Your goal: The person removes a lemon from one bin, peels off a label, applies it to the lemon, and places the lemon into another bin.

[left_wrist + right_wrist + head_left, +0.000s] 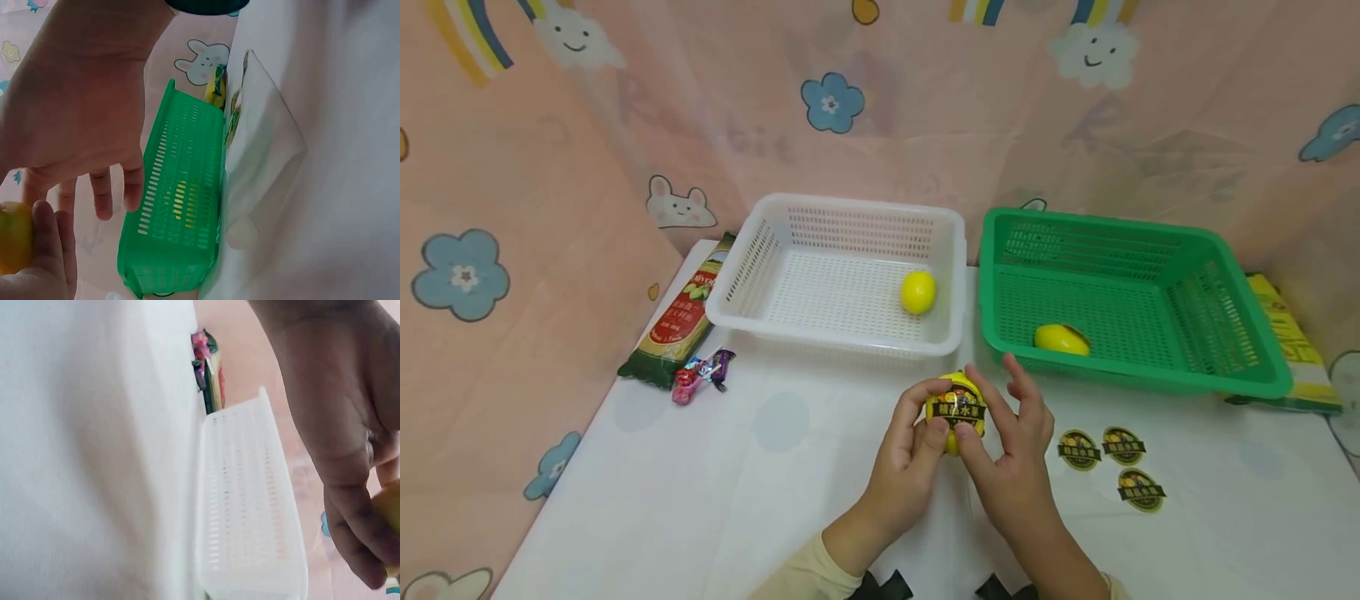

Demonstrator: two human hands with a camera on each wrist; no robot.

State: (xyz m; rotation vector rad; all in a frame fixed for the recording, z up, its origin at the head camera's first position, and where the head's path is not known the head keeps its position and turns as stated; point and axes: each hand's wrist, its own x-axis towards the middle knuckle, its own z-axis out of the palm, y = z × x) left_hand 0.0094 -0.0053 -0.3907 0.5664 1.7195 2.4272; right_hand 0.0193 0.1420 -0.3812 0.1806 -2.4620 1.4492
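Observation:
Over the near middle of the table, both hands hold a yellow lemon [953, 445] bearing a black-and-gold oval sticker [958, 406]. My left hand [904, 467] grips its left side, with the thumb at the sticker's lower left and the index finger curled over the top. My right hand [1018, 454] pinches the other side, thumb on the sticker's lower edge and index finger near the top; its other fingers stand away. Each wrist view shows only part of the lemon, at the frame's edge. Three similar stickers [1124, 446] lie on the table right of my right hand.
A white basket [835, 337] behind the hands contains one lemon [917, 292]. The green basket [1135, 375] to its right holds another lemon [1062, 339]. Wrapped candies [702, 375] and a green-and-red packet [681, 317] lie at the left; a yellow packet [1292, 333] lies at the right.

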